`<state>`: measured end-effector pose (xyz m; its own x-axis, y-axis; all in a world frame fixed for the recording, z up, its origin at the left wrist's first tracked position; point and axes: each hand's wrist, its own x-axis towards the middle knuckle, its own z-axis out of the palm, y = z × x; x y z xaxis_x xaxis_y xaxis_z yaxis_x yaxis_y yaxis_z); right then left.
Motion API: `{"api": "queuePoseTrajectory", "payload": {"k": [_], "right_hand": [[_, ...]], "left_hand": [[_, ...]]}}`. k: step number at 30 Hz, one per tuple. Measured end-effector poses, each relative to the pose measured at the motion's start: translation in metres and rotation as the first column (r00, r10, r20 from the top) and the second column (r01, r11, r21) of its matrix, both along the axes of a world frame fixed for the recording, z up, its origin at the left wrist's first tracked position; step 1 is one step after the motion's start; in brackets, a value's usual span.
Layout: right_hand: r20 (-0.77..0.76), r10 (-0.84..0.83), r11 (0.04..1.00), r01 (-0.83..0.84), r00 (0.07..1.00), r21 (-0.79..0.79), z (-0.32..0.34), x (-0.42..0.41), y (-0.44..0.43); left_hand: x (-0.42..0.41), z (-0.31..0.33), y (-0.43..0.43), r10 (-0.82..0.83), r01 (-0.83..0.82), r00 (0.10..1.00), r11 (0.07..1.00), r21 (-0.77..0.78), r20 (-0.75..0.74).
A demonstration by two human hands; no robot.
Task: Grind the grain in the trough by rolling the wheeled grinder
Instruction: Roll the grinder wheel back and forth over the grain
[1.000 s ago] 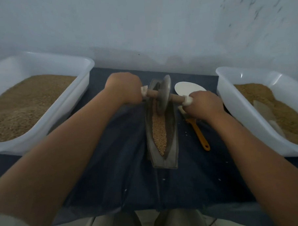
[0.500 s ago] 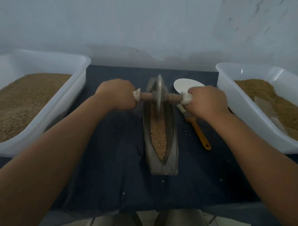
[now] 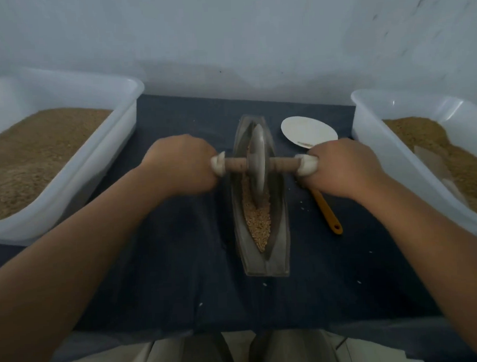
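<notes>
A grey boat-shaped trough (image 3: pixel 280 233) lies lengthwise on the dark cloth in the middle of the table. Tan grain (image 3: pixel 258 223) fills its groove. The wheeled grinder (image 3: pixel 257 163), a grey disc on a wooden axle with white end caps, stands upright in the groove over the trough's far half. My left hand (image 3: pixel 180 164) grips the left end of the axle. My right hand (image 3: pixel 343 166) grips the right end.
A white tub of tan grain (image 3: pixel 67 172) stands at the left, and another white tub (image 3: pixel 394 152) of grain at the right. A white scoop with an orange handle (image 3: pixel 327 212) lies right of the trough. A few loose grains dot the cloth. A wall rises behind.
The wheel has rolled toward me along the trough, from its far tip to over the grain. Both hands came with it and the axle is now level.
</notes>
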<state>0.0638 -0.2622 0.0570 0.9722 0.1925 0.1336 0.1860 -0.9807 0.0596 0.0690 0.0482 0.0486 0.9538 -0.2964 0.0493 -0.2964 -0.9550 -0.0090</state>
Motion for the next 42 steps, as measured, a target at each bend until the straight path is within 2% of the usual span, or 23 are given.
{"api": "queuePoseTrajectory", "payload": {"k": [2,4,8,10,13,16,17,20,22,24,28,32,34,37,39,42], "right_hand": [[0.078,-0.062,0.998,0.063,0.995,-0.013,-0.003,0.028,0.006],[0.089,-0.100,0.995,0.102,0.991,-0.015,-0.004,0.046,0.010],[-0.054,-0.122,0.993,0.122,0.991,-0.007,-0.004,0.033,0.006],[-0.108,-0.078,0.996,0.082,0.991,0.038,-0.004,0.000,-0.001],[-0.198,0.057,0.987,-0.025,0.979,0.158,0.008,-0.051,-0.005],[-0.285,0.071,0.987,-0.026,0.956,0.157,0.007,-0.050,-0.007],[-0.254,0.045,0.991,-0.010,0.966,0.135,0.001,-0.037,-0.008],[-0.035,-0.086,0.995,0.087,0.996,0.051,-0.011,0.010,-0.001],[0.043,-0.126,0.991,0.123,0.991,0.051,-0.011,0.033,0.007],[0.024,-0.139,0.989,0.138,0.990,0.053,-0.009,0.043,0.010],[-0.103,-0.090,0.994,0.096,0.991,0.049,-0.006,0.011,0.001],[-0.191,0.036,0.992,-0.011,0.981,0.128,0.003,-0.048,-0.010],[-0.209,0.056,0.992,-0.030,0.976,0.126,0.004,-0.049,-0.012],[-0.072,0.006,1.000,-0.003,0.997,0.031,0.000,-0.014,-0.004],[0.048,-0.045,0.999,0.044,0.998,0.007,-0.001,0.017,0.005],[0.089,-0.084,0.996,0.082,0.993,0.022,0.003,0.043,0.015]], "left_hand": [[0.031,0.011,-0.009,0.056,-0.056,0.998,0.998,0.009,0.008],[0.049,0.018,-0.015,0.071,-0.071,0.997,0.997,0.011,0.038],[0.033,0.021,-0.016,0.005,-0.008,0.999,0.998,0.065,0.050],[0.007,0.015,-0.009,-0.044,0.040,0.998,0.995,0.087,0.040],[-0.034,0.004,0.004,-0.121,0.109,0.983,0.990,0.095,0.141],[-0.035,0.004,0.004,-0.111,0.098,0.984,0.991,0.094,0.142],[-0.027,0.007,-0.001,-0.078,0.069,0.991,0.994,0.085,0.105],[0.017,0.020,-0.014,0.044,-0.046,0.998,0.997,0.064,0.040],[0.040,0.031,-0.020,0.093,-0.092,0.996,0.994,0.055,-0.009],[0.048,0.035,-0.024,0.091,-0.089,0.996,0.994,0.059,-0.024],[0.014,0.022,-0.018,0.030,-0.037,0.997,0.994,0.104,0.065],[-0.050,-0.001,0.004,-0.139,0.088,0.935,0.982,0.165,0.328],[-0.049,-0.006,0.009,-0.115,0.074,0.940,0.988,0.138,0.321],[-0.013,-0.006,-0.002,0.016,-0.026,0.986,0.998,0.058,0.165],[0.020,0.000,-0.010,0.086,-0.090,0.984,0.996,0.022,0.154],[0.046,0.010,-0.017,0.114,-0.114,0.984,0.993,-0.004,0.137]]}}
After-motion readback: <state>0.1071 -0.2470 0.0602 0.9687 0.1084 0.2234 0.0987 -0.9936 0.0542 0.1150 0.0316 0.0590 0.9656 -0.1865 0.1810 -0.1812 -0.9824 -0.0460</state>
